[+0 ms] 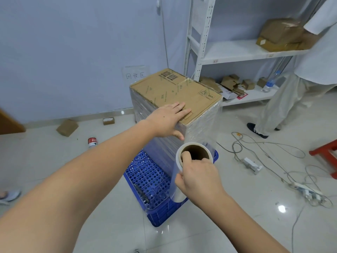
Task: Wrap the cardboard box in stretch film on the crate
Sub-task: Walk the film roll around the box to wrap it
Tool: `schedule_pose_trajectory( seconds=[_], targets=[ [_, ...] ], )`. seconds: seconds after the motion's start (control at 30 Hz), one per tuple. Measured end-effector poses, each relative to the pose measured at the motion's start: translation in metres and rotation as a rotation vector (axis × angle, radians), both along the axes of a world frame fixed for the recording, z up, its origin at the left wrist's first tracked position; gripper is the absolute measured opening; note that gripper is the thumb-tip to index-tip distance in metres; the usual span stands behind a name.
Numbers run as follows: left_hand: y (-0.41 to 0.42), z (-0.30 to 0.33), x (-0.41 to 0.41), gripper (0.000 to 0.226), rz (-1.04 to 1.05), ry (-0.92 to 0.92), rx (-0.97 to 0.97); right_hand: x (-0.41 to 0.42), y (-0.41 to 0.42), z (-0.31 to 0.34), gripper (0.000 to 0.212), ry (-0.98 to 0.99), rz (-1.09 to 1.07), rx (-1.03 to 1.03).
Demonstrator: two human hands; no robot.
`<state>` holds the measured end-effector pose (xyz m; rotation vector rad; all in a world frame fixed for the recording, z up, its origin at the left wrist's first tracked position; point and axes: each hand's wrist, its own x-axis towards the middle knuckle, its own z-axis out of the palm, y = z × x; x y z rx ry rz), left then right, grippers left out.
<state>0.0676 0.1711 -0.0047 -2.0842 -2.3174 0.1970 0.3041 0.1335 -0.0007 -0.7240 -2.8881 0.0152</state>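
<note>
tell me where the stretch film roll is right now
In the head view, lower centre-right: the stretch film roll stands upright in the right hand, beside the cardboard box's near corner.

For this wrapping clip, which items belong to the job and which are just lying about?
In use: cardboard box, stretch film roll, blue crate, left hand, right hand.

Lying about: can, small floor boxes, power strips and cables, water bottle.
</note>
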Motion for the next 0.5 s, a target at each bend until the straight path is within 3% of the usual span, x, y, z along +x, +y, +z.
schedule_pose_trajectory(
  seconds=[0.17, 0.27, 0.37, 0.5],
  targets=[
    [0.002, 0.01, -0.042, 0.105, -0.184, 0.013, -0.021, -0.012, -0.002, 0.004, 0.045, -0.024, -0.179, -0.079],
    [0.005, 0.014, -0.075, 0.11, -0.254, 0.038, -0.007, -0.027, -0.001, 0.016, 0.049, -0.06, -0.281, -0.138],
    [0.01, 0.013, -0.104, 0.116, -0.315, 0.053, 0.004, -0.04, -0.001, 0.017, 0.034, -0.108, -0.39, -0.204],
    [0.017, -0.002, -0.118, 0.107, -0.333, 0.014, 0.042, -0.055, -0.007, 0.011, 0.016, -0.136, -0.541, -0.213]
  ],
)
